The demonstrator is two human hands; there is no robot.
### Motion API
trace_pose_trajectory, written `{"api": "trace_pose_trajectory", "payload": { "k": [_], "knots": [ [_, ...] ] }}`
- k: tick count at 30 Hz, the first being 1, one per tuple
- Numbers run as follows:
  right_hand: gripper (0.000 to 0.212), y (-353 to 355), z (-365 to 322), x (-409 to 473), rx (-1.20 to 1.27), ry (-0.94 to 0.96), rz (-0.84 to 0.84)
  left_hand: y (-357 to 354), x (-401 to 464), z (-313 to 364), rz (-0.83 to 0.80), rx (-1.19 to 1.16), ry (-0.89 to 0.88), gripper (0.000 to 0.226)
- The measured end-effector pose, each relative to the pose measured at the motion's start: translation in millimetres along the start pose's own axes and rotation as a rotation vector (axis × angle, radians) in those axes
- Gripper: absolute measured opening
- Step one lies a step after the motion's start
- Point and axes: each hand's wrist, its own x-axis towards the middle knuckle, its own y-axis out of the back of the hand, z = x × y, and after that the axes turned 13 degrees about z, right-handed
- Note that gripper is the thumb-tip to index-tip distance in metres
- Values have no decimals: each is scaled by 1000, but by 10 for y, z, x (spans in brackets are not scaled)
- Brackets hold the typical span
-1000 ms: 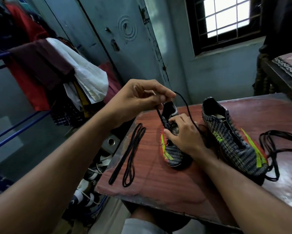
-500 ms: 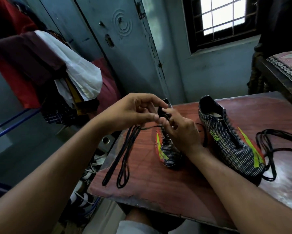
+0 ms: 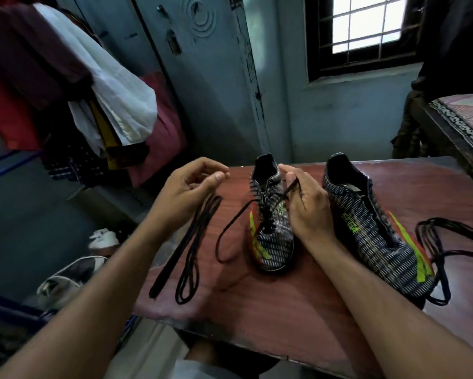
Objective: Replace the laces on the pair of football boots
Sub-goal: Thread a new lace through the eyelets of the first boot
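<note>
The right hand (image 3: 306, 206) pinches a thin black lace end (image 3: 291, 187) over the left boot (image 3: 270, 228), mid-table. The left hand (image 3: 186, 192) hovers left of this boot, fingers loosely curled, holding nothing. Better to keep the soft flat cord untwisted at each eyelet of the woven, striped upper.

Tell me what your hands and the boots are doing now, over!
Left hand open, empty. Right hand pinches black lace on left patterned football boot. Other patterned boot unlaced. Folded black lace lies on the table, nothing blocking.
</note>
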Motion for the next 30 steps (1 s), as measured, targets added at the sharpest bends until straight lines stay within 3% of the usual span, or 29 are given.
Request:
{"api": "trace_pose_trajectory", "payload": {
  "k": [3, 8, 12, 21, 30],
  "knots": [
    [37, -25, 43, 11, -10, 20, 30, -394, 116, -377, 209, 0, -11, 14],
    [26, -49, 149, 14, 27, -5, 24, -935, 268, -788, 59, 157, -128, 31],
    [21, -34, 175, 18, -11, 14, -17, -1049, 197, -918, 88, 44, -153, 25],
    [12, -78, 122, -27, -38, -24, -51, -1009, 189, -960, 41, 49, -156, 29],
    [23, -62, 80, -23, 7, -112, -34, -1050, 174, -965, 54, 19, -113, 30]
  ]
}}
